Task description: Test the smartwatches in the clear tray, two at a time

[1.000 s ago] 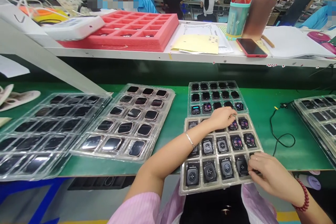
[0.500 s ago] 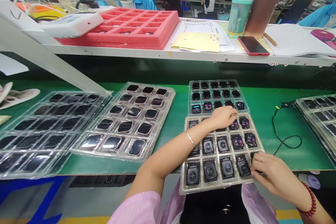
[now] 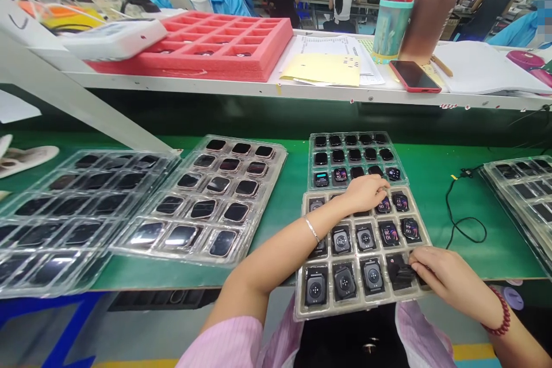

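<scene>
A beige plastic tray (image 3: 357, 259) of black smartwatches sits at the near table edge. Some watches lie back side up, such as one in the front row (image 3: 373, 274); others show lit screens, like one at the right (image 3: 410, 229). My right hand (image 3: 440, 270) pinches a black smartwatch (image 3: 401, 273) at the tray's front right, tipped up on edge in its compartment. My left hand (image 3: 365, 193) reaches across the tray to its back row, fingers curled down by a lit watch (image 3: 383, 203). What its fingertips hold, if anything, is hidden.
Behind stands another clear tray of watches (image 3: 354, 154). Left are two stacks of watch trays (image 3: 218, 184) (image 3: 86, 207); a further stack (image 3: 524, 175) is at right, beside a black cable (image 3: 452, 218). The shelf (image 3: 241, 87) holds red foam (image 3: 276, 52), papers and a phone (image 3: 415, 76).
My right hand has shifted slightly left and tipped up the front-right smartwatch, which lay flat with its back showing. My left hand stays in about the same place.
</scene>
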A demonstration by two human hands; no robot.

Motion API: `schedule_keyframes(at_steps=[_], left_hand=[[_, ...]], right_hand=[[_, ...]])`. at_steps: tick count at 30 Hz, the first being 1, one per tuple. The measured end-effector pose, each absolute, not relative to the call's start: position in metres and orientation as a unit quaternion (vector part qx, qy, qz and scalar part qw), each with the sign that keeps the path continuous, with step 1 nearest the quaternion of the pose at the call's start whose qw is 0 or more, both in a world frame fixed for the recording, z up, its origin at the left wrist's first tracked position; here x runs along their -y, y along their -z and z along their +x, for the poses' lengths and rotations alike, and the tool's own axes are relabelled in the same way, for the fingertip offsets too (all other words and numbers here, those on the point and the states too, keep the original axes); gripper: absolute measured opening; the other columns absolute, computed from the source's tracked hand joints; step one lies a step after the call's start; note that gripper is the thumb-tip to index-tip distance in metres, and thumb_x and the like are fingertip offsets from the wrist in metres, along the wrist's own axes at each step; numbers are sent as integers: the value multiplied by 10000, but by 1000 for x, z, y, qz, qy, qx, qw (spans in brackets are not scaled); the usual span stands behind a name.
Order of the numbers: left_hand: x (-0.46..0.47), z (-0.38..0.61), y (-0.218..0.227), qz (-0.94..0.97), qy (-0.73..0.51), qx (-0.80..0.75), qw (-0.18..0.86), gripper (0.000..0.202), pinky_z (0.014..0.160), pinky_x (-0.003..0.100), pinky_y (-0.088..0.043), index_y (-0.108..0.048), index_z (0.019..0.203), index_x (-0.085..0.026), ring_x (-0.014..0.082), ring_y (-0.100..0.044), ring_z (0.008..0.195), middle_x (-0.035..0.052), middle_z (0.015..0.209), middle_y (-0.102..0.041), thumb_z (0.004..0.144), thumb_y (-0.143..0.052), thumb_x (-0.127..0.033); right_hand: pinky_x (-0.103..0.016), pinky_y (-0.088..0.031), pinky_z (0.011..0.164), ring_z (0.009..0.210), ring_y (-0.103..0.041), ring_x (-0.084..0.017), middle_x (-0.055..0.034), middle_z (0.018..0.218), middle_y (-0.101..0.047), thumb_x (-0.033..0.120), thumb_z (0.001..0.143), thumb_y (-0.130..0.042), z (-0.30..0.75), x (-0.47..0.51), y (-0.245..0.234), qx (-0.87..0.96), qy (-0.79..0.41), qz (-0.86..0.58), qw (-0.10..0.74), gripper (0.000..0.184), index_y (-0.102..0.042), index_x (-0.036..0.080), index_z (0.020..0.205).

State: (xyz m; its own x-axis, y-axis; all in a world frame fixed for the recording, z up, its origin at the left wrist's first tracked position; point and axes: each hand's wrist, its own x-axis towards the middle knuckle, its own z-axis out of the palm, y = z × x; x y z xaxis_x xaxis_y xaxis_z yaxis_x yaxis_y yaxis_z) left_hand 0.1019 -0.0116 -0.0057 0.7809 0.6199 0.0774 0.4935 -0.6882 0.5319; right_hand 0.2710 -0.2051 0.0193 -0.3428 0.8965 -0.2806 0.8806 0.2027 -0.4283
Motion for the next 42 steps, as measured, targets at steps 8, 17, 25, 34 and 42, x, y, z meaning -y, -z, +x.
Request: schedule_keyframes(at_steps=[8,17,25,34,42], left_hand=[[12,102,4,912,-128,-305,241,317,785,264,-485,-637,1104,-241,171,-615,923,11,1023,-650,882,-414,-281],[1,100,-5,887,-166,-293,317,310,798,261,-480,-648,1104,-184,160,-634,874,28,986,-699,872,-454,-250],[-11,35,-45,900,-185,-313,242,294,819,256,-468,-669,1066,-182,175,-634,949,46,1045,-704,876,-453,-240],[-17,1,-12,943,-90,-257,190,274,803,248,-466,-674,1053,-192,158,-640,898,45,1013,-699,854,-487,-218],[-18,2,-2,959,-104,-217,152,272,813,246,-468,-669,1013,-220,151,-630,890,29,958,-680,880,-433,-203]], right_hand=[[-295,-420,667,735,-576,-177,-22,800,-606,303,985,-369,273,207,-23,768,-292,-570,39,216,-520,216,857],[-297,-442,731,786,-580,-184,-56,863,-610,227,949,-417,260,136,-20,800,-137,-564,153,169,-561,193,866],[-260,-399,673,756,-592,-174,-45,827,-632,229,930,-449,233,65,-22,853,-136,-494,99,213,-613,177,804],[-248,-341,581,605,-536,-151,-8,643,-607,292,922,-416,239,57,-5,809,-230,-522,139,293,-594,174,721],[-216,-314,501,539,-504,-122,21,578,-587,332,909,-480,235,61,0,790,-236,-540,168,285,-624,170,725]])
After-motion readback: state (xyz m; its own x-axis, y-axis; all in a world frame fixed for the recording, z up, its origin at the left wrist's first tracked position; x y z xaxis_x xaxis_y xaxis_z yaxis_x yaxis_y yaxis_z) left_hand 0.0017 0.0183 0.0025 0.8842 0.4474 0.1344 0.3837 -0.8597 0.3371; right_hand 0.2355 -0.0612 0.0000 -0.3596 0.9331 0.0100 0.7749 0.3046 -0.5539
